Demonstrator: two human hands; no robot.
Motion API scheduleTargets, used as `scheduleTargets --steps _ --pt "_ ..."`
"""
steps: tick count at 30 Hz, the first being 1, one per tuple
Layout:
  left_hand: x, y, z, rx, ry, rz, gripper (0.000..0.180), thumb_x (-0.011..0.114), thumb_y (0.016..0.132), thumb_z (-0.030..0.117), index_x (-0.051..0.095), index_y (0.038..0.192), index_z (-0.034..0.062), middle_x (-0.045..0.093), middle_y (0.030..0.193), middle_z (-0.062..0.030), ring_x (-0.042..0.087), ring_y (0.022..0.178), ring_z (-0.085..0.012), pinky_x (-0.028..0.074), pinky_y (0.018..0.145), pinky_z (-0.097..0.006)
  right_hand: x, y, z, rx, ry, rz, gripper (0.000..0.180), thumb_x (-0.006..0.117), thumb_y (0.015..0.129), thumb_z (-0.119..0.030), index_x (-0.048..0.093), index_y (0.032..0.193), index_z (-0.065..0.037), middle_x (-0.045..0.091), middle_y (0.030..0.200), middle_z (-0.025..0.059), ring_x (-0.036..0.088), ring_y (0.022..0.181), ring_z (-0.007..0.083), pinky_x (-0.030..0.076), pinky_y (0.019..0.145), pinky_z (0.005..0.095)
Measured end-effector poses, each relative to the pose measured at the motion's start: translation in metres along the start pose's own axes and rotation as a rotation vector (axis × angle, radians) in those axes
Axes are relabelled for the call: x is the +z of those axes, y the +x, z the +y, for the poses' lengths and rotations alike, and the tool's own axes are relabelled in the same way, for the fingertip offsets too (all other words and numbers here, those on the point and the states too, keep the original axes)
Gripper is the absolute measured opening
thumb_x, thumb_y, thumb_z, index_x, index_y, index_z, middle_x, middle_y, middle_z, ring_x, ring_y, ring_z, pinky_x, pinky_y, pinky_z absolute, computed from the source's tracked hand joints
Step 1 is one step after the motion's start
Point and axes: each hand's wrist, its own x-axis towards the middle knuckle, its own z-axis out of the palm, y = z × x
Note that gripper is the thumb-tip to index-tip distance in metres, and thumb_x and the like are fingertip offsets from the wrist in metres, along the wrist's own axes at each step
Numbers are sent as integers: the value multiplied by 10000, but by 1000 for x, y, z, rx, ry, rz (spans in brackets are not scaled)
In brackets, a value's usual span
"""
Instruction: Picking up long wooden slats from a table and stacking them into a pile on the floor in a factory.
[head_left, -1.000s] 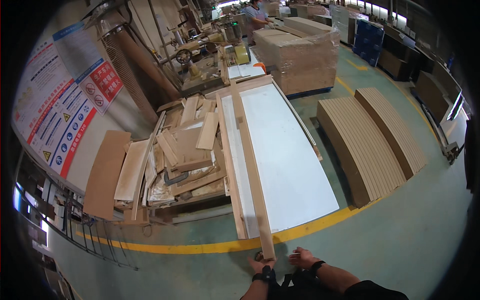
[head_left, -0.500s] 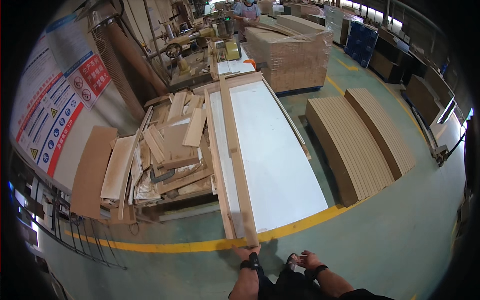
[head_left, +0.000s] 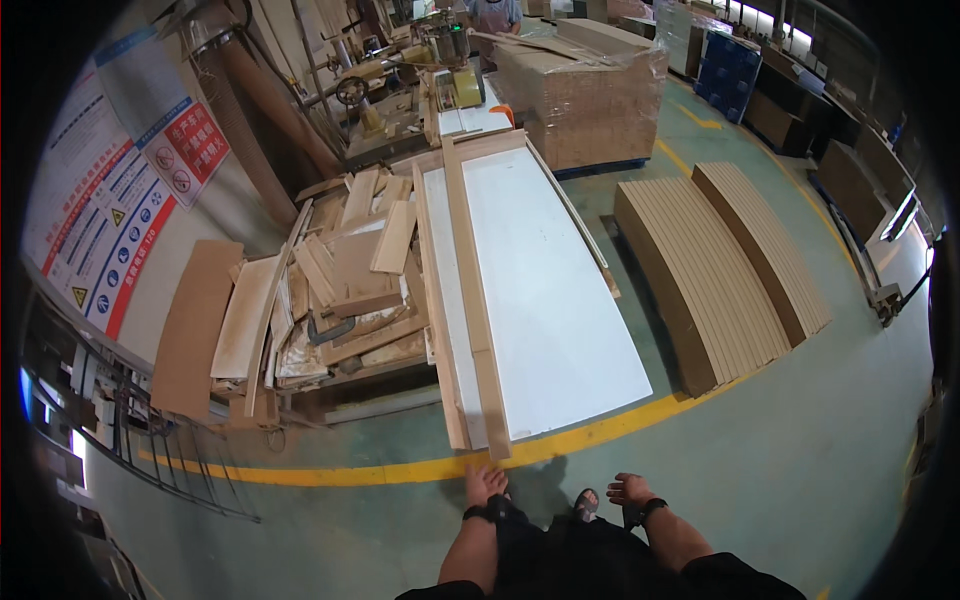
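Note:
A long, narrow wooden strip (head_left: 474,290) lies lengthwise on the white-topped table (head_left: 550,300), its near end level with the table's front edge. Just short of that end, my left hand (head_left: 486,484) is apart from the strip, palm showing and fingers spread, with nothing in it. My right hand (head_left: 630,489) hangs in the air to the right, in front of the table. Its fingers are loosely bent and apart, and it too is empty. Both wrists wear dark bands.
Left of the table is a heap of wood offcuts (head_left: 350,270) with a dark clamp (head_left: 330,330). Stacked slatted panels (head_left: 700,280) stand to the right. Behind are woodworking machinery (head_left: 455,85), a wrapped pallet load (head_left: 590,105) and a person (head_left: 493,18). A yellow line (head_left: 370,474) crosses the floor.
My left hand has let go of the strip's near end and drawn back toward me. My right hand has risen slightly. The whole view has shifted a little.

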Motion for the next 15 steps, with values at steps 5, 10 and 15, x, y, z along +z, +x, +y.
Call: scheduleTargets --steps 5,10,15 --pt "-121 -47 15 -10 598 207 413 596 943 435 521 1125 72 643 979 -183 637 925 -343 549 751 -482 10 29 -18 -88 25 -45 364 486 985 -245 489 1249 6 628 1053 174 646 890 308 550 800 470" --pt "-189 -108 30 88 300 551 397 501 961 406 492 1136 50 636 925 -187 621 825 -339 523 726 -469 19 41 -18 -83 -5 -57 291 500 963 -216 534 1190 -37 633 909 117 673 765 265 561 633 406" --pt "-188 -168 12 49 831 354 646 321 1046 417 220 1526 -4 389 1499 -189 421 1338 -377 354 1124 -478 22 32 -21 -109 112 3 368 496 969 -209 509 1294 -39 635 937 127 661 736 261 564 626 403"
